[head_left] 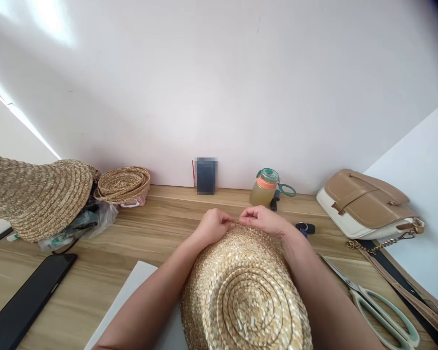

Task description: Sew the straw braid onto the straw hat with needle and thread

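Observation:
A woven straw hat (248,291) lies close in front of me, its round spiral crown turned toward me and its far edge pointing at the wall. My left hand (215,225) pinches that far edge between thumb and fingers. Just beside it, my right hand (264,219) pinches the same edge, with a small gap between the two hands. Both forearms reach around the hat's sides. Whether a needle or thread is in the fingers is too small to make out. Part of a white sheet (138,274) shows under the hat and left arm.
At left are another straw hat (58,194) on plastic bags, a coil of straw braid (124,182) and a black phone (29,301). A drink bottle (264,188) and blurred dark object (206,176) stand by the wall. Scissors (372,311), keys (305,227) and a handbag (368,204) lie right.

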Available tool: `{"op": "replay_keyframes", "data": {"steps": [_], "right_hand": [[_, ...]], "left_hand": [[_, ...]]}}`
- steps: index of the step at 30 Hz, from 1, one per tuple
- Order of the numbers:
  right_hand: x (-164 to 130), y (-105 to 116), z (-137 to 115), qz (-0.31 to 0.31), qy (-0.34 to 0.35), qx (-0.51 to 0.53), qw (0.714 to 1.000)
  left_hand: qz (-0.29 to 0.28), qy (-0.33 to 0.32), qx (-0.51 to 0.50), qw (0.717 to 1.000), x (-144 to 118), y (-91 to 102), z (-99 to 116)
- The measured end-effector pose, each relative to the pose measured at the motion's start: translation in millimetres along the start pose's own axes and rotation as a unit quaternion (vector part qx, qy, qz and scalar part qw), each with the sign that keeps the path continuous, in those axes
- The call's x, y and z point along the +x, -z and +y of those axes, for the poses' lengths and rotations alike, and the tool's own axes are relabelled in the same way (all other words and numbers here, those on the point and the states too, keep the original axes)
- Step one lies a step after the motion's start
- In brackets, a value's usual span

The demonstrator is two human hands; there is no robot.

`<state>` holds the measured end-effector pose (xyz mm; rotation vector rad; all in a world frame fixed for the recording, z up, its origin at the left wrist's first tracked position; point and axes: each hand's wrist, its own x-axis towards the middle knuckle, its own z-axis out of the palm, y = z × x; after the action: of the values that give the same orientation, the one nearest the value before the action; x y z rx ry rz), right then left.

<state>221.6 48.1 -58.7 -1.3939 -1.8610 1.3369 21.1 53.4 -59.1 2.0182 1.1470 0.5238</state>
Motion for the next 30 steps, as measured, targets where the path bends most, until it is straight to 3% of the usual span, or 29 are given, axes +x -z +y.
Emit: {"op": "replay_keyframes", "data": {"steps": [4,14,22,30], "right_hand": [[0.8,-2.0,-3.1,-0.038,0.006,-0.028,0.999],[7.6,-16.3,-6.6,0.0,0.014,-0.058,0.998],[11.6,-23.9,-5.8,0.019,0.019,-0.057,0.998],[2.2,-18.7,-19.3,0.043,0.027,-0.07,0.996]], "left_hand": [[0.002,0.001,0.006,1.0,0.1,0.0,-1.6],[-0.017,0.021,-0.028,0.999,3.8,1.5,-9.7],[-0.094,0.046,-0.113,0.988,0.5,19.1,-15.7],[-0.064,0.095,-0.169,0.979,-4.5,37.6,-14.8]]}}
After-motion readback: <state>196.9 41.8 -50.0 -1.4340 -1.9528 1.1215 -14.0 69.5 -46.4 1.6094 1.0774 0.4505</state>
